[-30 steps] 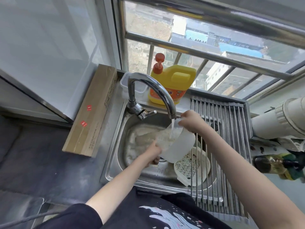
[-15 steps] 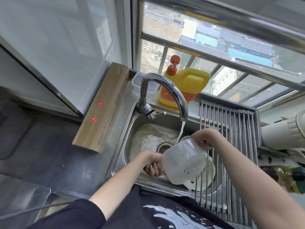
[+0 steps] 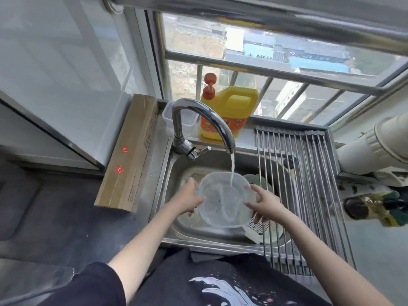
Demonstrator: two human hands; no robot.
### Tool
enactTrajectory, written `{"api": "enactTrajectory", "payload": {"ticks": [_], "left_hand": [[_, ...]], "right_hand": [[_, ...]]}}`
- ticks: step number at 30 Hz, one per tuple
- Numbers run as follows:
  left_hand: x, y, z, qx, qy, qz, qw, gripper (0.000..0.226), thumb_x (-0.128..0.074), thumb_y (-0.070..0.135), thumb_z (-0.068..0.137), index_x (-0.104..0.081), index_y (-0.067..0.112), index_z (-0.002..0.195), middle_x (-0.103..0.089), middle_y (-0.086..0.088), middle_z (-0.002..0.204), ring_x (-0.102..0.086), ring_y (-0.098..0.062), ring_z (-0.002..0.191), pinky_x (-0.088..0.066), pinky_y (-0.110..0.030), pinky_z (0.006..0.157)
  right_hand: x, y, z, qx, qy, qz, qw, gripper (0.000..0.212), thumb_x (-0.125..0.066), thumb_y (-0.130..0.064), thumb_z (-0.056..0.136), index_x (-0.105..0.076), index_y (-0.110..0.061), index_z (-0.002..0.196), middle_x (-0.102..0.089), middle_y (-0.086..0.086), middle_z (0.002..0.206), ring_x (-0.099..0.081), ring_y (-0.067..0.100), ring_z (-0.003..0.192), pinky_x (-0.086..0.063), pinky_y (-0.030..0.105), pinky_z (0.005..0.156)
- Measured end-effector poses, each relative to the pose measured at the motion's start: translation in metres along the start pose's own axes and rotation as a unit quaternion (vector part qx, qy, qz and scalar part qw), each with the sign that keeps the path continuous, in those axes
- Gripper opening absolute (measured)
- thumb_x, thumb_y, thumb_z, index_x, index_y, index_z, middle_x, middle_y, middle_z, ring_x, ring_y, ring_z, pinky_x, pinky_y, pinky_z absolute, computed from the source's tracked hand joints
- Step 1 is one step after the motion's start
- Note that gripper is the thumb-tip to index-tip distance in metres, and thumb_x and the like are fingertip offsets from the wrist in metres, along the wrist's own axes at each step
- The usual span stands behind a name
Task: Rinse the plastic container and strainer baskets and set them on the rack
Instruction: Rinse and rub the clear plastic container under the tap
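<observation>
Rinsing stage, head view. Container [image 3: 224, 199], translucent plastic, is held mouth-up over the sink [image 3: 174, 173] so that the stream from the tap [image 3: 205, 120] falls inside its far rim and swirls round the wall. Left hand [image 3: 189, 199] grasps the container's left side, fingers wrapped under the edge; right hand [image 3: 265, 203] clasps the right side, thumb on the rim and fingers spread beneath. The two-sided hold presumably keeps the filling vessel level and lets it be tipped to either side for emptying.

Strainer basket [image 3: 259, 227], white and perforated, lies in the sink's near right corner, partly under the container and under the rack [image 3: 309, 195]; a green-tinted piece [image 3: 261, 181], possibly a second basket, shows behind the right hand, though its form cannot be told. Both sit low in the basin, probably so that runoff reaches them and they wait within reach.

The rack, a mat of steel rods, spans the sink's right part, so anything set there would drain into the basin; no rinsed item rests on it yet. Detergent jug [image 3: 229, 111] and a small clear tub [image 3: 187, 115] stand on the ledge behind the tap, and a cardboard box [image 3: 130, 151] lies along the sink's left edge.

Judged progress: early, with the container under water and the baskets still to do.
</observation>
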State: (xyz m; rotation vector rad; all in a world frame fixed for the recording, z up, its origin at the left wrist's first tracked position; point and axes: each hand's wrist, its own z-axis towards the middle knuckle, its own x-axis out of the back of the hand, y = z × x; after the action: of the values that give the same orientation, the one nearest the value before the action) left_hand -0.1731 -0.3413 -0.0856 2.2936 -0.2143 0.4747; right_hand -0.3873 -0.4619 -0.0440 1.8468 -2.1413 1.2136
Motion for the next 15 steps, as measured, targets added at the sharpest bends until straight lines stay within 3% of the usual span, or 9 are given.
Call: {"api": "enactTrajectory", "payload": {"ticks": [2, 5, 9, 11, 13, 14, 15], "left_hand": [[0.005, 0.003, 0.0, 0.009, 0.03, -0.024, 0.999, 0.029, -0.064, 0.021, 0.088, -0.037, 0.011, 0.094, -0.057, -0.011, 0.082, -0.055, -0.017, 0.044, -0.042, -0.024, 0.037], [0.012, 0.009, -0.003, 0.02, 0.016, -0.074, 0.997, 0.027, -0.062, 0.025, 0.09, -0.04, 0.014, 0.08, -0.059, -0.009, 0.068, -0.057, -0.015, 0.04, -0.042, -0.021, 0.036], [0.013, 0.023, -0.009, -0.053, 0.045, -0.081, 0.994, 0.022, -0.059, 0.022, 0.092, -0.05, 0.011, 0.076, -0.056, -0.007, 0.062, -0.06, -0.018, 0.042, -0.046, -0.026, 0.042], [0.007, 0.029, -0.011, -0.101, 0.094, -0.016, 0.99, 0.018, -0.056, 0.026, 0.094, -0.056, 0.01, 0.085, -0.059, -0.005, 0.065, -0.064, -0.017, 0.046, -0.05, -0.03, 0.05], [-0.001, 0.032, -0.013, -0.158, 0.15, 0.114, 0.969, 0.025, -0.05, 0.033, 0.096, -0.054, 0.01, 0.085, -0.064, -0.007, 0.073, -0.067, -0.021, 0.056, -0.051, -0.035, 0.06], [-0.004, 0.033, -0.013, -0.177, 0.166, 0.17, 0.955, 0.029, -0.045, 0.034, 0.098, -0.052, 0.01, 0.084, -0.066, -0.01, 0.077, -0.067, -0.027, 0.065, -0.05, -0.037, 0.063], [-0.008, 0.032, -0.013, -0.19, 0.174, 0.22, 0.941, 0.03, -0.041, 0.035, 0.099, -0.051, 0.01, 0.086, -0.066, -0.012, 0.081, -0.065, -0.032, 0.073, -0.047, -0.038, 0.064]], "right_hand": [[0.0, -0.002, 0.0, 0.03, 0.032, 0.037, 0.998, 0.067, -0.061, -0.015, 0.092, -0.027, -0.025, 0.148, -0.066, 0.004, 0.085, -0.065, 0.015, 0.053, -0.051, 0.023, 0.043], [0.002, -0.005, 0.004, 0.068, 0.083, 0.071, 0.992, 0.065, -0.06, -0.013, 0.093, -0.028, -0.026, 0.148, -0.067, 0.006, 0.083, -0.068, 0.019, 0.057, -0.056, 0.028, 0.048], [-0.002, -0.009, 0.01, 0.058, 0.145, 0.101, 0.983, 0.061, -0.053, -0.009, 0.095, -0.03, -0.031, 0.147, -0.066, 0.009, 0.092, -0.069, 0.03, 0.069, -0.059, 0.042, 0.058], [-0.006, -0.011, 0.01, 0.047, 0.211, 0.12, 0.969, 0.059, -0.051, -0.006, 0.093, -0.033, -0.029, 0.145, -0.061, 0.003, 0.102, -0.065, 0.031, 0.085, -0.057, 0.046, 0.071], [-0.014, -0.013, 0.003, 0.032, 0.294, 0.135, 0.946, 0.044, -0.05, -0.005, 0.092, -0.045, -0.019, 0.133, -0.059, 0.005, 0.111, -0.061, 0.025, 0.091, -0.053, 0.04, 0.073], [-0.019, -0.018, -0.002, 0.024, 0.298, 0.177, 0.938, 0.032, -0.049, -0.007, 0.093, -0.05, -0.013, 0.124, -0.061, 0.01, 0.11, -0.06, 0.022, 0.088, -0.051, 0.034, 0.07], [-0.025, -0.026, -0.006, 0.005, 0.253, 0.255, 0.933, 0.023, -0.047, -0.01, 0.095, -0.053, -0.007, 0.118, -0.063, 0.014, 0.106, -0.061, 0.02, 0.084, -0.051, 0.03, 0.069]]}}
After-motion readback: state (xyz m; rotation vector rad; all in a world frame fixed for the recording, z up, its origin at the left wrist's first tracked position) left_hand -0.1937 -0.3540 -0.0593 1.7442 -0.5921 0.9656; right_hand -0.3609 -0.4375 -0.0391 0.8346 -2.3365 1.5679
